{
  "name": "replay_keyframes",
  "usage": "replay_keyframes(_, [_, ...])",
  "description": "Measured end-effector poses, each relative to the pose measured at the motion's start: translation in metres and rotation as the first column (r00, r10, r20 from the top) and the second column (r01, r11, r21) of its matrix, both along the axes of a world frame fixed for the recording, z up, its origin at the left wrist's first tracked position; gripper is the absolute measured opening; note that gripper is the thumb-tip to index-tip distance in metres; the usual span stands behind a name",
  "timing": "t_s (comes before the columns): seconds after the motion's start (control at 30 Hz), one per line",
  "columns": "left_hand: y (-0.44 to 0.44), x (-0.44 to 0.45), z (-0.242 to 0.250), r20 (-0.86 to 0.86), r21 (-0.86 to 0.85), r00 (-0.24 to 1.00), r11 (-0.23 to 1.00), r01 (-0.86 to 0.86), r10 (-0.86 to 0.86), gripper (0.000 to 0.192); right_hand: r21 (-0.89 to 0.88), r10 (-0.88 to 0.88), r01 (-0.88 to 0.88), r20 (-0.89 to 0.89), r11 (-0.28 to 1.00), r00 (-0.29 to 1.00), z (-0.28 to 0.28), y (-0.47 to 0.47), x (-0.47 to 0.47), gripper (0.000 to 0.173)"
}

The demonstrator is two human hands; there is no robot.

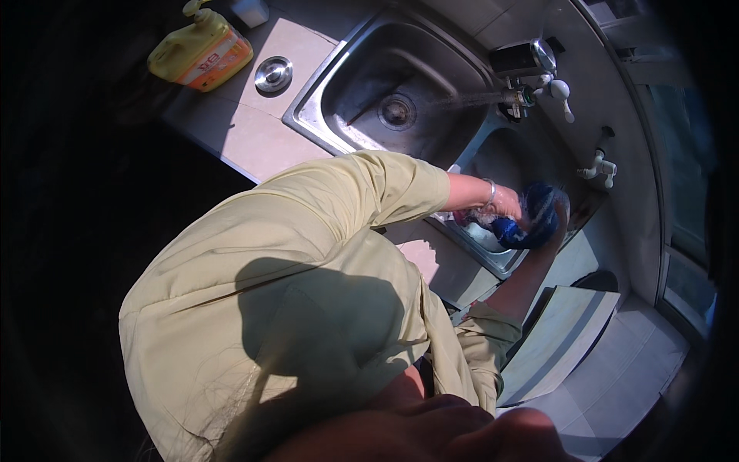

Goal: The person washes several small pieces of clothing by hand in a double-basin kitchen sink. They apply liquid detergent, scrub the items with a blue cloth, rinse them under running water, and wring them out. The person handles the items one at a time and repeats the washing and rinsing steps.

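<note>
Both my hands are over the smaller basin [501,267] of a stainless steel double sink. My left hand [507,203], with a bracelet at the wrist, grips a wet blue cloth item [540,216], blurred and streaked with suds. My right hand [561,215] holds the far side of the same item, its fingers partly hidden behind it. White suds [484,235] lie in the basin below. Beside my left hand a small reddish patch shows, too unclear to name. Water runs from a faucet [518,96] into the larger basin [358,131], towards its drain strainer [397,112].
A yellow detergent jug [202,52] with a pump top stands on the tiled counter [262,127], near a round metal lid [273,75] and a white block-shaped object [250,11]. A second tap [600,167] projects from the wall. Pale boards [563,341] lie right of the sink.
</note>
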State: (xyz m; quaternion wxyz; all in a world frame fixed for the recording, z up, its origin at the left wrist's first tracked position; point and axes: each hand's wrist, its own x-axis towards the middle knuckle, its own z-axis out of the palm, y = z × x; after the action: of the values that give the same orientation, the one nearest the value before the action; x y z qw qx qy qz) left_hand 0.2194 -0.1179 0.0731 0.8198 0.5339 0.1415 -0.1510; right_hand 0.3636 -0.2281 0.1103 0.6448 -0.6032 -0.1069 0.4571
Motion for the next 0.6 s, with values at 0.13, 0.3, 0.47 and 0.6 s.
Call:
replay_keyframes(0.13, [-0.009, 0.027, -0.018, 0.226, 0.752, 0.97, 0.648, -0.117, -0.088, 0.056, -0.305, 0.158, 0.097, 0.71, 0.947, 0.686, -0.008, 0.032, -0.006, 0.044])
replay_keyframes(0.3, [-0.019, 0.024, -0.037, -0.108, 0.791, 0.97, 0.609, -0.05, 0.22, 0.042, -0.389, 0.321, 0.297, 0.913, 0.872, 0.253, -0.038, 0.05, -0.027, 0.042])
replay_keyframes(0.47, [-0.009, 0.012, -0.048, 0.032, 0.467, 0.961, 0.846, -0.258, 0.276, 0.056, -0.144, -0.06, 0.412, 0.895, 0.9, 0.443, -0.047, 0.047, -0.04, 0.051])
replay_keyframes(0.6, [0.0, 0.005, -0.047, -0.029, 0.364, 0.993, 0.926, -0.097, 0.115, 0.067, -0.157, -0.313, 0.354, 0.234, 0.922, 0.921, -0.042, 0.024, -0.036, 0.072])
